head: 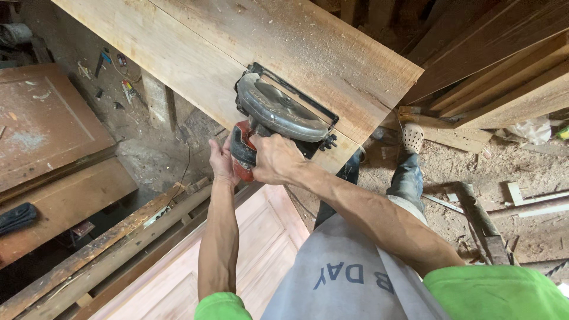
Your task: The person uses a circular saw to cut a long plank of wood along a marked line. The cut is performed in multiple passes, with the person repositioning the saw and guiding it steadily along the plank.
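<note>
Circular saw (278,112): flat on pale plank (195,53), at near edge, blade guard away from body, red motor housing toward wrists. Right hand (274,159): fingers wrapped shut on rear handle, nearer of the two. Left hand (221,159): cupped against housing's left side, fingers curled, grip only partly visible. Plank's long axis: diagonal, upper left to lower right. Panelled door (249,261) below.
</note>
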